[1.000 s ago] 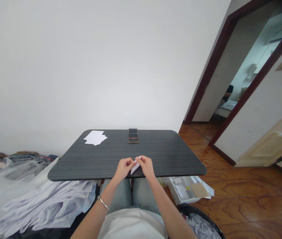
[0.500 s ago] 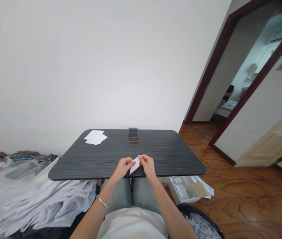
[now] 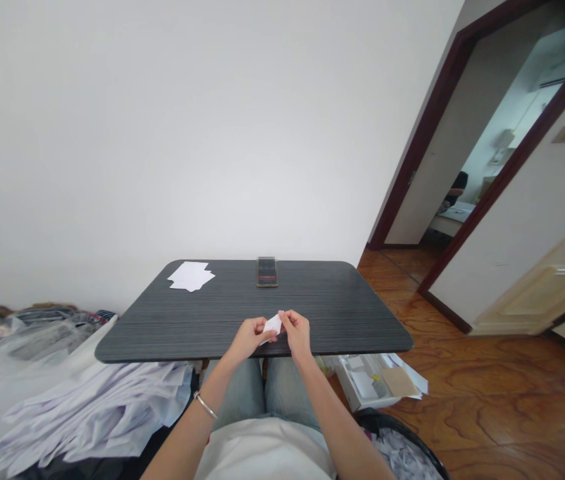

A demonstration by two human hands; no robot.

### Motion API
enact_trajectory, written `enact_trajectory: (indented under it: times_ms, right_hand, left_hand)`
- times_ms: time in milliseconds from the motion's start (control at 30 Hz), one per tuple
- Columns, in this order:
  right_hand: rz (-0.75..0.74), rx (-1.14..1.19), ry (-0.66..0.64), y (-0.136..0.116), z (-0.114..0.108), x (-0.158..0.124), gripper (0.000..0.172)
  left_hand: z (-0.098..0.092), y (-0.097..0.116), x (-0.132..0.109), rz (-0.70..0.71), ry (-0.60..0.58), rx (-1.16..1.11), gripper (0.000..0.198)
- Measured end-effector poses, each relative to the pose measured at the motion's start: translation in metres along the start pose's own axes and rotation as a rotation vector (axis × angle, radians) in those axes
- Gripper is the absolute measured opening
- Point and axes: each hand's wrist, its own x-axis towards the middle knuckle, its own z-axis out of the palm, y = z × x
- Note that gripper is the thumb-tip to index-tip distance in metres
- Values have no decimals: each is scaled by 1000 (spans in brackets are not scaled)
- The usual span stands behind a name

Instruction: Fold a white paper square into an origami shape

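Note:
A small piece of folded white paper [image 3: 273, 324] is held between my two hands, just above the near edge of the dark table [image 3: 187, 327]. My left hand [image 3: 248, 338] pinches its lower left side, thumb on top and fingers partly hidden underneath. At the upper right corner, my right hand [image 3: 296, 330] grips the paper between thumb and fingertips. Several white paper sheets [image 3: 191, 275] lie in a loose, overlapping pile at the table's far left. A phone [image 3: 267, 272] is at the back middle, close to the wall.
White cloth or paper [image 3: 107, 407] is heaped at the left below the table. On the wooden floor [image 3: 487, 393] to the right stands a white box [image 3: 362, 393] of papers and cards. A black bin [image 3: 402, 447] with paper scraps sits nearer me.
The paper has turned between my fingers and shows a broader face. My left thumb has shifted lower across it, while my right hand has barely moved.

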Motion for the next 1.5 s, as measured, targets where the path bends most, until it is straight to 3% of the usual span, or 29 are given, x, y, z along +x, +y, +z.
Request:
enact_trajectory:
  times_ms: [433,767,1000,1500]
  right_hand:
    - [-7,8,83,3,0,-1,33]
    - [58,-34,-189,2,-2,2,24]
    - [42,-72,-165,5,0,2,22]
    - [-3,-105,-148,3,-1,0,40]
  left_hand:
    - [2,6,0,18,-36,-24,34]
    - [-2,2,0,20,25,-29,36]
    - [-2,0,0,29,-1,2,33]
    - [0,4,-2,49,38,-16,32]
